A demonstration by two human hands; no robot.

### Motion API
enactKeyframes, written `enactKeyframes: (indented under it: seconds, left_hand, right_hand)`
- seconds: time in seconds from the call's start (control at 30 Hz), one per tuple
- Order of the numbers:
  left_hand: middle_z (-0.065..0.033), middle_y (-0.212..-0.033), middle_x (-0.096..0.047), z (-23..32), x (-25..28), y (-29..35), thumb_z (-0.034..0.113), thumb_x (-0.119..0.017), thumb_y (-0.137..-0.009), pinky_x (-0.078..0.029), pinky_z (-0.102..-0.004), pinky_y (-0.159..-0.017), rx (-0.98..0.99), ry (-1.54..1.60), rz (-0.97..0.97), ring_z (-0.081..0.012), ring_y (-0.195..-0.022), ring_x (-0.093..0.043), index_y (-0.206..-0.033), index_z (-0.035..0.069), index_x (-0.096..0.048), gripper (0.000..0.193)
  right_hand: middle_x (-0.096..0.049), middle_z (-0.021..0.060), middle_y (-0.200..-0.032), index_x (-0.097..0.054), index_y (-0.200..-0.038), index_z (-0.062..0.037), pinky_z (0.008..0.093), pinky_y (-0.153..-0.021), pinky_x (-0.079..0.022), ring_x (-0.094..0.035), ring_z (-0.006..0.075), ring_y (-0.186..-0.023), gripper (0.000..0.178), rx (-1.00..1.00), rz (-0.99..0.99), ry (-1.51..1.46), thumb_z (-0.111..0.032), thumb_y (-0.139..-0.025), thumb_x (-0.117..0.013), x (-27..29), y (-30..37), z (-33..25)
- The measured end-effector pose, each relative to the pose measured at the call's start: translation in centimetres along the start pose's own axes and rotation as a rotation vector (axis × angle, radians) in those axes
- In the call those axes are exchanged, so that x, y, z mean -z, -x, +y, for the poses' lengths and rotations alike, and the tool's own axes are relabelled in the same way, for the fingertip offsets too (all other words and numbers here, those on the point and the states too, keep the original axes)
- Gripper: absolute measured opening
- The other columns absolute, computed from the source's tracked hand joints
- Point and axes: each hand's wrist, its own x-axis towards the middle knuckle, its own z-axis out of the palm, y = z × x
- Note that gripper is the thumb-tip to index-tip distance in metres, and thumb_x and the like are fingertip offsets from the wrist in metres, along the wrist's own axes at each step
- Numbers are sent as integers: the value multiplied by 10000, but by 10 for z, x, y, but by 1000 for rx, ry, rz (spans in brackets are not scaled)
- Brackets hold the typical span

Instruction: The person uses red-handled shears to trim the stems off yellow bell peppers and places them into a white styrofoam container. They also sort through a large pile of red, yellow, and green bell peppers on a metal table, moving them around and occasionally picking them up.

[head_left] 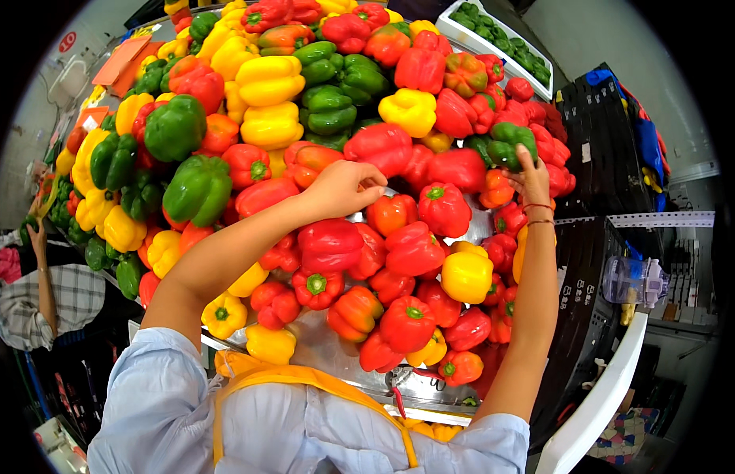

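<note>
My right hand (pixel 532 182) is closed on a green bell pepper (pixel 512 146) at the far right of a large heap of bell peppers. My left hand (pixel 348 189) is over the middle of the heap, its fingers loosely bent and a little apart, with nothing seen in them. Just beyond it lies a long red bell pepper (pixel 378 148). Closer to me, an orange-red pepper (pixel 391 214) and a red pepper (pixel 444 210) sit beside that hand. A yellow bell pepper (pixel 467 276) rests among red ones between my forearms.
The peppers cover a metal table (pixel 320 341). Behind stands a white crate (pixel 546 77) of green peppers. Stacked black crates (pixel 593 142) line the right side, near a white curved edge (pixel 597 403). At the left, another person's arm (pixel 45 276) reaches toward the heap.
</note>
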Motion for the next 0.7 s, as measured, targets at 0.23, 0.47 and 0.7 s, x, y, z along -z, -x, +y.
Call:
enactKeyframes:
  seconds: [0.23, 0.47, 0.7]
  left_hand:
    - [-96, -734, -625, 18, 44, 31, 133, -585, -768, -486, -282, -654, 5, -44, 270, -156, -696, -608, -852, -18, -602, 174]
    - [-109, -896, -606, 25, 84, 82, 133, -589, -766, -474, -294, -701, -29, 52, 444, -187, -801, -596, -971, -4, -571, 247]
    - [-135, -943, -569, 36, 154, 166, 47, -595, -723, -439, -328, -787, -238, -355, 711, -290, -890, -556, -930, 13, -553, 213]
  right_hand:
    - [-612, 54, -895, -507, -1096, -105, 263, -555, -462, -596, 158, -623, 470, -79, -292, -301, -473, -804, -535, -53, 28, -26]
    - [-609, 50, -844, -510, -1071, -101, 239, -501, -432, -568, 149, -596, 459, -165, -661, -333, -485, -819, -517, -173, 65, -46]
    - [-612, 26, -801, -527, -1045, -106, 223, -489, -428, -555, 112, -583, 502, -205, -833, -353, -547, -811, -472, -289, 87, -76]
